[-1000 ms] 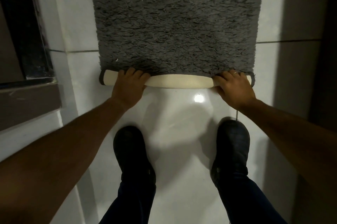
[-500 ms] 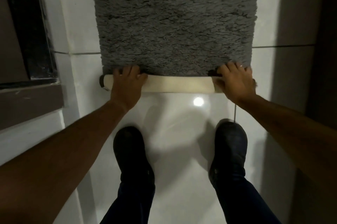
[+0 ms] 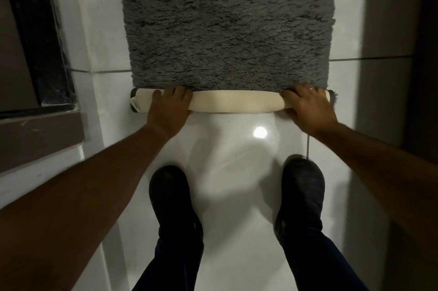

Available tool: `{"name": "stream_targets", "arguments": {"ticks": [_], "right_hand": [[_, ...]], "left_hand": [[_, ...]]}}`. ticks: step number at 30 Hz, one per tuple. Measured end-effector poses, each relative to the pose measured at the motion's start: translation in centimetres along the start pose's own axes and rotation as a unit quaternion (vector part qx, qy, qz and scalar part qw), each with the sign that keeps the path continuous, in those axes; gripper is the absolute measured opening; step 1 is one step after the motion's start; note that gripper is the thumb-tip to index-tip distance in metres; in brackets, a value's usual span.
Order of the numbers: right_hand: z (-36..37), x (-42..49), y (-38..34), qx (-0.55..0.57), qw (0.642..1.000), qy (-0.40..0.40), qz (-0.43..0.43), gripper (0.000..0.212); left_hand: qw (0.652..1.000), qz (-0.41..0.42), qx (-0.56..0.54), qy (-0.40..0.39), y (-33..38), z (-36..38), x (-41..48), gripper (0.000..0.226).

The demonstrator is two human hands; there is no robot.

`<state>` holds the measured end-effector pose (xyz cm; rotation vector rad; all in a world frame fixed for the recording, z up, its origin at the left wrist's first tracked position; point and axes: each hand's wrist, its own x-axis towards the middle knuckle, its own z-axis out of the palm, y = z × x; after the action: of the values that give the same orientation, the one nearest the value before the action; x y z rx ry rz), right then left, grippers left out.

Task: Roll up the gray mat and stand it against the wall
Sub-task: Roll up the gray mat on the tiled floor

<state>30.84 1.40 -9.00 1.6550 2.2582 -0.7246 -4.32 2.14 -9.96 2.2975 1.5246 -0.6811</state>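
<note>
so, gray mat (image 3: 227, 29) lies flat on the white floor (image 3: 237, 196), only its near edge turned into a thin roll (image 3: 234, 103), cream backing outward. left hand (image 3: 169, 110) and right hand (image 3: 308, 108) press the roll's ends, fingers curled over it. most rolling left; standing it against the wall not yet done.

2 black shoes (image 3: 175, 198) stand on glossy white floor tiles (image 3: 237, 231).

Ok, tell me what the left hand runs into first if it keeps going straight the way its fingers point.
The left hand lies on the cream roll, fingers pointing away from the person. Straight ahead it would meet the flat, unrolled pile of the gray mat right behind the roll; nothing else shows on that line.
</note>
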Motion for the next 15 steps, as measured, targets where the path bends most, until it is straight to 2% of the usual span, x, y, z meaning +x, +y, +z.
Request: {"name": "stream_targets", "arguments": {"ticks": [2,4,6,8,9,11,14,15], "right_hand": [[-0.4,0.2,0.3,0.014,0.999,-0.04,-0.012,0.036],[-1.0,0.0,0.4,0.042,0.991,-0.129,-0.013,0.038],[-1.5,0.0,0.3,0.086,0.97,-0.226,0.017,0.041],[-1.7,0.2,0.2,0.092,0.961,-0.258,0.042,0.046],[-1.8,0.3,0.2,0.085,0.966,-0.242,0.044,0.048],[-1.8,0.2,0.3,0.064,0.985,-0.154,0.044,0.05],[-1.7,-0.4,0.5,0.002,1.0,-0.008,0.029,0.032],[-1.5,-0.6,0.4,-0.018,0.999,0.026,0.024,0.026]], "left_hand": [[0.998,0.015,-0.056,-0.004,-0.7,0.0,-0.1,0.044],[0.993,0.037,-0.101,-0.043,-1.2,-0.1,-0.8,0.043],[0.984,0.037,-0.149,-0.095,-1.2,-0.2,-1.7,0.045],[0.972,0.013,-0.196,-0.126,-1.0,-0.7,-1.7,0.054],[0.967,0.003,-0.216,-0.135,-1.1,-1.1,-1.3,0.056],[0.963,-0.004,-0.236,-0.128,-1.3,-1.4,-0.9,0.049],[0.994,-0.019,-0.104,0.03,-1.4,-1.6,-0.5,0.027],[0.994,-0.04,-0.07,0.079,-1.0,-1.4,-0.6,0.023]]}}
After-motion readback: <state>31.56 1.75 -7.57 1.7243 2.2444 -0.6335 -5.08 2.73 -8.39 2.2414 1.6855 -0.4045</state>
